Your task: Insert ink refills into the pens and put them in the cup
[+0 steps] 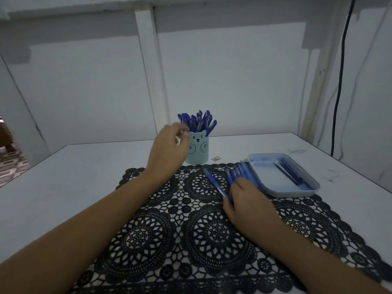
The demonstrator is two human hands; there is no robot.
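Pen (214, 183) end in right grip (248, 202) — cup (198, 151) beside left hand (167, 149)

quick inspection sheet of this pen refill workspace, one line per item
surface: white table with a black lace mat laid on it
job's things: bear cup upright behind the mat, full of blue pens; loose pens on the mat left of the blue tray; a few dark pens or refills in the tray
clutter: small scrap on the table beside the cup
hands: left hand at the cup's rim, blurred; right hand on the loose pens, grip hidden
cables: black cable hanging down the right wall
surroundings: white wall panels; patterned floor far left
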